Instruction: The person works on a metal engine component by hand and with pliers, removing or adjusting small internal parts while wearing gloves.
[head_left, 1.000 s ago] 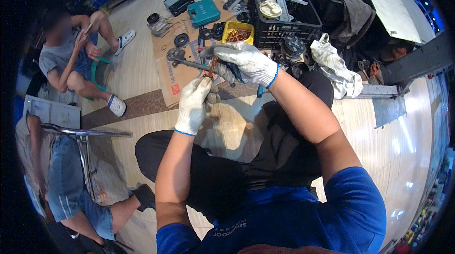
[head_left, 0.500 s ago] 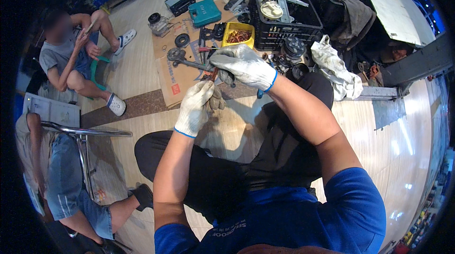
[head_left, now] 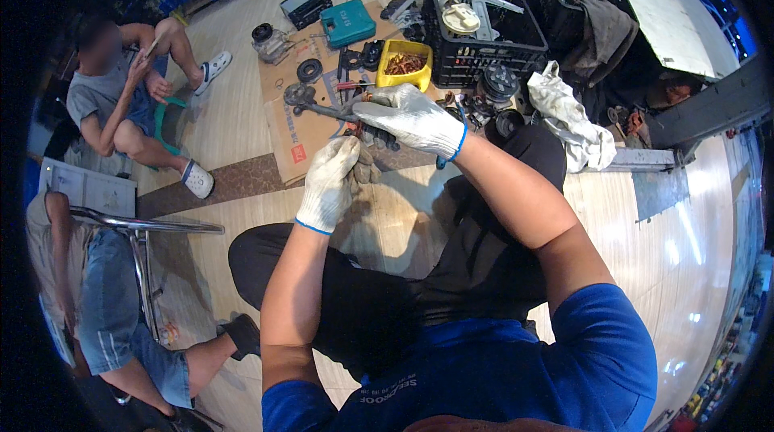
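White knitted gloves with grey palms and blue cuffs cover both of my hands. My left hand (head_left: 329, 176) is closed, fingertips pinched together, and a small reddish-brown piece (head_left: 357, 130) shows just above them. Up and to the right, my right hand (head_left: 411, 122) has its fingers bent and pressed together; what they hold is hidden. Beyond the hands, a dark metal rod with a round end (head_left: 300, 95) and a red-handled tool (head_left: 348, 85) lie on a flattened cardboard sheet (head_left: 284, 130). A yellow container (head_left: 401, 80) of copper-coloured pieces stands just past my right hand.
A teal case (head_left: 348, 22) and a dark ring (head_left: 310, 70) lie on the cardboard. Black crates (head_left: 484, 61), a round black part (head_left: 498, 81) and a white cloth (head_left: 568, 122) are at the right. A seated person (head_left: 113, 93) and another beside a metal-framed chair (head_left: 177, 226) are at the left.
My right hand has shifted slightly down, uncovering more of the yellow container. The gap between its fingertips and my left hand looks a little wider; the left has barely moved.
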### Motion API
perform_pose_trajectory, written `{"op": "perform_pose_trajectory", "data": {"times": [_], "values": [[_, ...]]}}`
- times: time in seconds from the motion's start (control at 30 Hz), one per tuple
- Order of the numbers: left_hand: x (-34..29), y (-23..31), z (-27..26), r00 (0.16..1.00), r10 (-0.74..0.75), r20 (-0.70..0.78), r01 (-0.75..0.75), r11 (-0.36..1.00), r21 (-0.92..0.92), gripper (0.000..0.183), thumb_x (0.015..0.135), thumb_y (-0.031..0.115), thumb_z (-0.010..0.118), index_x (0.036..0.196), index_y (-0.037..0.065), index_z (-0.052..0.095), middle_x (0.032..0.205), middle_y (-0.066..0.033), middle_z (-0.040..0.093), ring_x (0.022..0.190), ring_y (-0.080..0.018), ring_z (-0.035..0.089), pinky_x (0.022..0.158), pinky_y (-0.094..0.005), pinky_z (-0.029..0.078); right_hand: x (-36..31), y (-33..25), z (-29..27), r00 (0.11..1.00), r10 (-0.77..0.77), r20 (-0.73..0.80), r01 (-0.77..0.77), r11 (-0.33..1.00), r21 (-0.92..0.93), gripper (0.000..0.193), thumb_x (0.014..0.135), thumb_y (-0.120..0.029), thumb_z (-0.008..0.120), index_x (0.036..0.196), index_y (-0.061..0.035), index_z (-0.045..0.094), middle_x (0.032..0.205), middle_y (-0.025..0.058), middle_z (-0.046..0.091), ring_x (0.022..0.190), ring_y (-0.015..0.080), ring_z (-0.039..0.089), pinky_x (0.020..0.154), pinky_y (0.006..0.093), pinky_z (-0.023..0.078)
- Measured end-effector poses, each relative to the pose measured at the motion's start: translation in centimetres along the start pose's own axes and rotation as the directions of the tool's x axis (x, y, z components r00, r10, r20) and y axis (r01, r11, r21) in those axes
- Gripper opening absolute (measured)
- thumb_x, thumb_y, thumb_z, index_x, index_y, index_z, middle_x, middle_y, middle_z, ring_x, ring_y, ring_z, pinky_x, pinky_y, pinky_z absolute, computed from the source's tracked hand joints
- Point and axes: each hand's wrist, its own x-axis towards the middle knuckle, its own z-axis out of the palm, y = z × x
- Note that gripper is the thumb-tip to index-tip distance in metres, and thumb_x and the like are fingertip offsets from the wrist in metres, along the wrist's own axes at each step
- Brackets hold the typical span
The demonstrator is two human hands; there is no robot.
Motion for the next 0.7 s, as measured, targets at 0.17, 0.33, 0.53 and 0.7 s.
{"op": "perform_pose_trajectory", "data": {"times": [0.17,0.33,0.53,0.7], "values": [[-0.2,0.1,1.2,0.998,0.001,-0.07,0.004,0.997,0.072,0.017,0.104,0.018,0.056,0.1,0.003,0.063,0.078,-0.0028,0.063,0.069,-0.0101,0.061,0.061,-0.0232,0.049,-0.4,0.2,-0.3,0.99,-0.142,-0.017,0.137,0.974,-0.183,0.032,0.098,-0.034,0.06,0.104,-0.0048,0.073,0.081,0.0079,0.07,0.068,0.0114,0.059,0.063,0.0292,0.047],[0.6,-0.8,-0.7,0.998,0.062,0.019,-0.065,0.972,0.225,0.016,0.103,0.016,0.056,0.099,0.002,0.06,0.088,-0.0028,0.063,0.075,-0.011,0.062,0.066,-0.026,0.052,-0.1,0.6,0.7,0.995,-0.022,-0.093,0.006,0.987,-0.16,0.028,0.098,-0.03,0.06,0.1,-0.0048,0.072,0.081,0.0113,0.069,0.07,0.0181,0.061,0.065,0.0328,0.048],[0.8,-1.2,0.3,0.996,0.07,-0.047,-0.062,0.986,0.156,0.019,0.103,0.016,0.055,0.096,0.002,0.065,0.088,-0.0003,0.064,0.071,-0.0074,0.057,0.066,-0.0237,0.048,-0.2,1.5,1.0,0.941,-0.307,-0.144,0.256,0.921,-0.294,0.037,0.096,-0.037,0.06,0.092,0.0,0.065,0.076,0.025,0.06,0.071,0.0409,0.057,0.069,0.0443,0.047],[0.6,-0.8,-0.3,0.999,0.014,-0.031,-0.012,0.997,0.082,0.02,0.103,0.018,0.056,0.1,0.0,0.065,0.084,-0.001,0.064,0.069,-0.008,0.057,0.061,-0.0252,0.048,-0.2,0.2,0.0,0.994,-0.113,0.012,0.114,0.992,-0.052,0.033,0.096,-0.033,0.06,0.102,-0.0019,0.07,0.087,0.0212,0.066,0.082,0.0316,0.063,0.081,0.0379,0.05]]}}
